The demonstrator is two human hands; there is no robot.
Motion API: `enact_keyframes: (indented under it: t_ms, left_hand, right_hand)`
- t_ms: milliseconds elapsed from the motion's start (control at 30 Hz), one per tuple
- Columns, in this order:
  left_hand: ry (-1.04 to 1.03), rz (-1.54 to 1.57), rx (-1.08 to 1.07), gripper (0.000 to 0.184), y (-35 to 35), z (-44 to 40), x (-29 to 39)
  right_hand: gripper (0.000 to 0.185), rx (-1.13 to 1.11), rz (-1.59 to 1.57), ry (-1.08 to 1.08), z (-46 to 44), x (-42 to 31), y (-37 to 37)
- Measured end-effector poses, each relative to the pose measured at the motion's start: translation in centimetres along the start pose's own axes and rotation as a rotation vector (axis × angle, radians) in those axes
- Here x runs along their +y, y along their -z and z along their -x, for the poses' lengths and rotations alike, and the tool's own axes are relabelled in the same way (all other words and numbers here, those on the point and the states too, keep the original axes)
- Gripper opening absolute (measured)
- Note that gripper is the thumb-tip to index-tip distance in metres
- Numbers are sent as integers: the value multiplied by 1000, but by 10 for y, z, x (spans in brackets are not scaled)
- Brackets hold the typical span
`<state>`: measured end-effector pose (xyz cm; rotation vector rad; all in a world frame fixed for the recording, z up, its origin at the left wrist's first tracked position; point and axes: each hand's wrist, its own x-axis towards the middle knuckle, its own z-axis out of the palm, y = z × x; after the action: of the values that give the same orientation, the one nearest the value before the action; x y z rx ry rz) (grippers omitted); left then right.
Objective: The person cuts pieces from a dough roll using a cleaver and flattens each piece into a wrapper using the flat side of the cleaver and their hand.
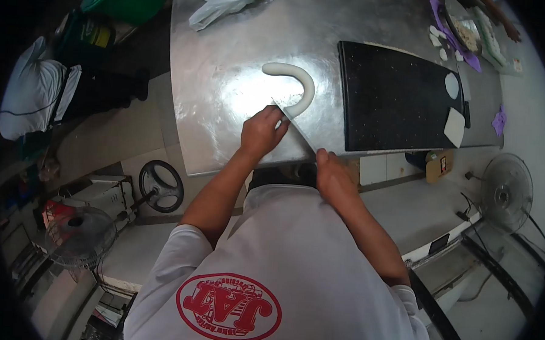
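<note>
A smooth white dough rope [308, 86] lies curved like a hook on the metal table [207, 140]. My left hand [263, 132] is at its near end, with fingers curled and pressed against the dough. My right hand [336, 177] grips the handle end of a knife [301, 133] at the table's front edge. The long thin blade slants up and left, across the dough end and right beside my left fingertips. Part of the near dough end is hidden behind the blade and fingers.
Right of the dough lies a black board [391, 96] with a flat white dough sheet [454, 127] and a round dough piece [451, 85]. A plastic bag [225, 1] is at the back. Another person [38, 96] stands at left. A bowl of filling [464, 29] sits far right.
</note>
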<state>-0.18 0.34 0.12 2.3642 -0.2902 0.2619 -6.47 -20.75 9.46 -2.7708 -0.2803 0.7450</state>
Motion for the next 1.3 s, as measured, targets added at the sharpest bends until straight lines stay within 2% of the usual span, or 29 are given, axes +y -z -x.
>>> enact_keyframes:
  t_ms: [100, 200, 233, 300, 333, 400, 433, 467, 500, 533, 567, 633, 667, 733, 767, 800, 867, 900, 933, 1067, 1133, 1167, 1200, 1233, 1267, 1300]
  left_hand:
    - [31, 5, -38, 22, 2, -5, -6]
    - [234, 184, -65, 26, 13, -19, 8]
    - [233, 212, -63, 22, 11, -21, -2]
    - [193, -16, -112, 20, 15, -36, -3]
    - [179, -16, -117, 20, 12, -45, 12]
    - [147, -144, -247, 32, 2, -61, 44]
    - [19, -91, -273, 38, -16, -66, 62]
    - [-374, -129, -309, 30, -35, -72, 77]
    - [-352, -135, -501, 27, -54, -80, 104]
    - [-462, -215, -573, 29, -82, -80, 116]
    - [-615, -430, -532, 48, -108, -76, 125]
    - [-546, -473, -626, 67, -140, -87, 153]
    - [-567, -482, -629, 67, -153, -98, 164]
    - [-606, -534, -773, 75, -163, -108, 187]
    - [-620, -538, -783, 75, -171, -114, 191]
    - [-633, -546, -794, 76, -176, -118, 192]
    - [-659, -552, -764, 76, -182, -121, 194]
    - [-674, -564, -766, 76, -184, -121, 194]
    - [-642, -539, -759, 76, -186, -122, 196]
    - [-605, -413, -738, 74, -187, -130, 189]
    - [-527, -238, -730, 76, -184, -132, 189]
    - [-517, -248, -739, 76, -177, -134, 192]
    - [-677, -293, -764, 76, -169, -136, 195]
    - [-838, -330, -793, 76, -165, -137, 194]
    - [-974, -242, -833, 75, -171, -128, 172]
    - [-972, -291, -923, 73, -162, -121, 170]
  right_hand:
    - [19, -7, -95, 18, -16, 11, -2]
    - [21, 6, -251, -7, 10, 35, -6]
    - [23, -12, -331, -3, 20, 45, -8]
    - [22, 43, -448, -52, 48, 74, -17]
    - [22, 72, -556, -75, 64, 90, -21]
    - [20, 163, -636, -132, 99, 119, -28]
    - [20, 248, -708, -185, 115, 135, -31]
    - [20, 265, -722, -186, 128, 152, -32]
    - [20, 340, -851, -255, 143, 169, -34]
    - [21, 407, -980, -330, 158, 185, -33]
    - [21, 468, -999, -340, 171, 200, -21]
    - [25, 660, -1064, -326, 186, 236, -2]
    - [28, 797, -1106, -299, 185, 255, 3]
    - [29, 1028, -1268, -345, 158, 274, 46]
    - [33, 1122, -1260, -422, 134, 298, 49]
    - [36, 1135, -1257, -389, 103, 333, 47]
    - [37, 1127, -1468, -421, 38, 374, 50]
    - [33, 876, -1576, -622, 18, 396, 46]
    - [32, 809, -1615, -692, 9, 403, 42]
    - [28, 716, -1581, -787, 18, 372, 42]
    - [21, 586, -1366, -695, 42, 323, 30]
    - [23, 380, -1261, -667, 51, 298, 23]
    - [24, 183, -1149, -629, 60, 272, 17]
    - [38, 420, -1037, -212, 61, 248, -21]
    - [39, 313, -1004, -185, 59, 221, -42]
    - [40, 208, -970, -163, 54, 205, -53]
